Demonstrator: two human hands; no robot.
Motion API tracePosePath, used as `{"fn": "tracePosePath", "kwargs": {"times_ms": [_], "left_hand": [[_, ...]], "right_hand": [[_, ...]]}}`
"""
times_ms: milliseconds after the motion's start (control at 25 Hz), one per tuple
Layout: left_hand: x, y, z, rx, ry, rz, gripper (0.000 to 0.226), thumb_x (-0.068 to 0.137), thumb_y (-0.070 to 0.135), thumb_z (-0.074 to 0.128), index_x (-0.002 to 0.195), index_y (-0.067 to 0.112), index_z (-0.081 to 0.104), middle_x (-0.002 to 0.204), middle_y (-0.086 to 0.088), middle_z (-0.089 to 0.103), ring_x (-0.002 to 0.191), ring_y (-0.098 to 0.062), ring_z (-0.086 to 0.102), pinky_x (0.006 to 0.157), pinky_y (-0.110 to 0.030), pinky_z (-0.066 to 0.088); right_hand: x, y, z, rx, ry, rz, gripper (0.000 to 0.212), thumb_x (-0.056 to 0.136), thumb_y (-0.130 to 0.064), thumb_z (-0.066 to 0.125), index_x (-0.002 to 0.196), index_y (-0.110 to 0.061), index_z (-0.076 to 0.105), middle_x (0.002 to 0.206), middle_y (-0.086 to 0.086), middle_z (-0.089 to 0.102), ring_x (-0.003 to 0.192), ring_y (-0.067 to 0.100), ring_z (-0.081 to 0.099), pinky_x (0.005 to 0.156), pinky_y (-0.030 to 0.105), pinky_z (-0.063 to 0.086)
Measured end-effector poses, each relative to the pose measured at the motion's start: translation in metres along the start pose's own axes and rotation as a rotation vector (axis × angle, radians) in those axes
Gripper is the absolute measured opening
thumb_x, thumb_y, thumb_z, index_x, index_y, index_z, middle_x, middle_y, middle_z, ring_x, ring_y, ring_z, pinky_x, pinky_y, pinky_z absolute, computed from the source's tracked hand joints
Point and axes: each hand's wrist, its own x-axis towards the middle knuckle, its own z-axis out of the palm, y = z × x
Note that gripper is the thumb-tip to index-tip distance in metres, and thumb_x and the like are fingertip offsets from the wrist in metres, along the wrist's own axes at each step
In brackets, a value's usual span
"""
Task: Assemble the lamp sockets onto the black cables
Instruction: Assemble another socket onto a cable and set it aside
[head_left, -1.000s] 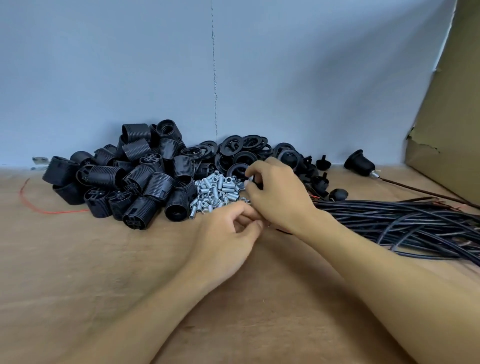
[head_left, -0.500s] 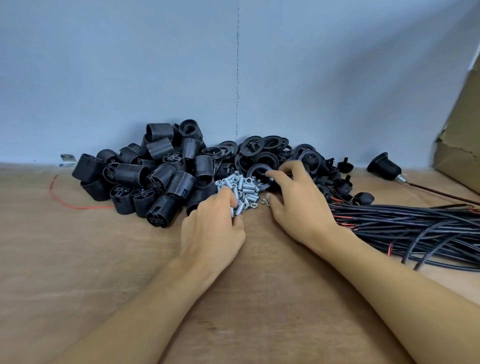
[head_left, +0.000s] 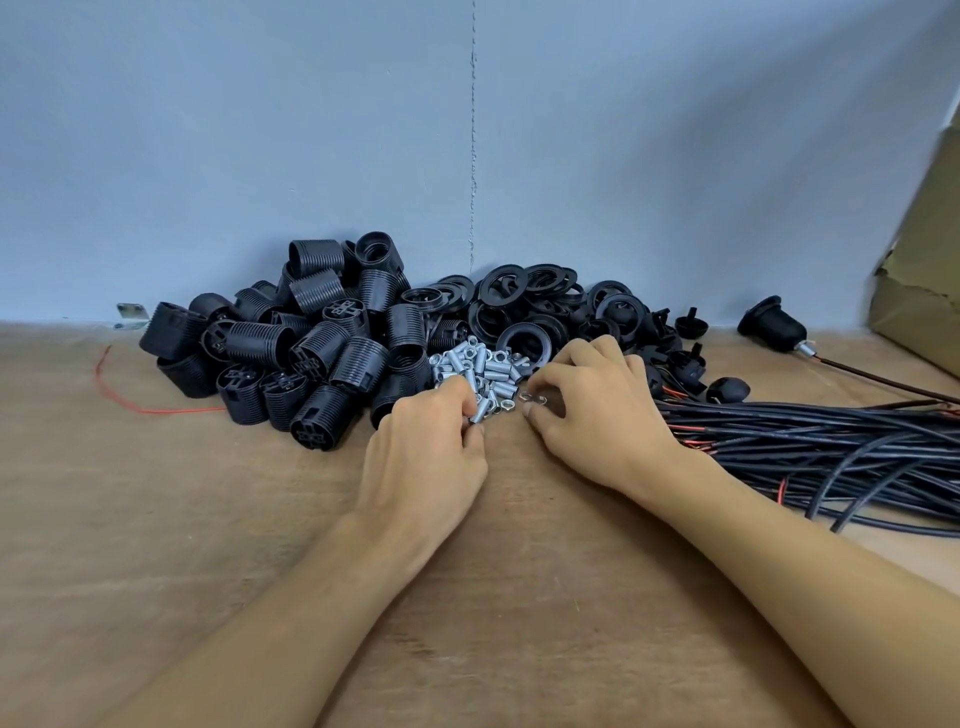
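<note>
Our left hand (head_left: 421, 457) now pinches one short silver threaded metal tube (head_left: 475, 418) at the near edge of the heap of silver tubes (head_left: 478, 369). Our right hand (head_left: 592, 410), which lay against the left a second ago, has drawn apart from it. It sits just right of the heap, fingers bent down over some small bright wire clips (head_left: 535, 399); we cannot tell whether it pinches one. The bundle of black sheathed cables (head_left: 831, 441) lies on the brown surface (head_left: 156, 545) to the right, beside our right wrist, and neither hand holds one. The ribbed black plastic socket bodies (head_left: 311, 353) are piled far left. We judge we are only gathering small hardware, with fitting still to begin.
</note>
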Motion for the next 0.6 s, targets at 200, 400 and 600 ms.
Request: {"fn": "tracePosePath", "kwargs": {"times_ms": [200, 400, 600], "left_hand": [[0.000, 0.000, 0.000, -0.020, 0.006, 0.027, 0.014, 0.088, 0.017, 0.069, 0.089, 0.027, 0.060, 0.085, 0.012, 0.062, 0.078, -0.014, 0.063, 0.072, -0.037, 0.054], [0.002, -0.001, 0.001, 0.063, 0.002, 0.046, 0.013, 0.094, 0.026, 0.065, 0.107, 0.025, 0.065, 0.089, 0.013, 0.049, 0.088, -0.021, 0.062, 0.069, -0.031, 0.042], [0.005, 0.000, 0.002, 0.190, -0.029, 0.092, 0.011, 0.097, 0.033, 0.059, 0.097, 0.025, 0.068, 0.084, 0.011, 0.045, 0.090, -0.026, 0.064, 0.064, -0.031, 0.036]], "right_hand": [[-0.002, -0.004, -0.002, -0.009, -0.034, 0.015, 0.021, 0.096, -0.040, 0.059, 0.112, -0.033, 0.071, 0.106, -0.010, 0.063, 0.113, 0.017, 0.042, 0.093, 0.036, 0.022], [-0.005, -0.007, -0.005, 0.076, -0.026, -0.023, 0.011, 0.092, -0.036, 0.064, 0.100, -0.035, 0.071, 0.087, -0.017, 0.063, 0.105, 0.011, 0.045, 0.091, 0.032, 0.020], [-0.006, -0.016, -0.008, 0.220, -0.084, -0.103, 0.008, 0.087, -0.035, 0.069, 0.094, -0.038, 0.069, 0.078, -0.020, 0.064, 0.082, 0.000, 0.055, 0.099, 0.037, 0.032]]}}
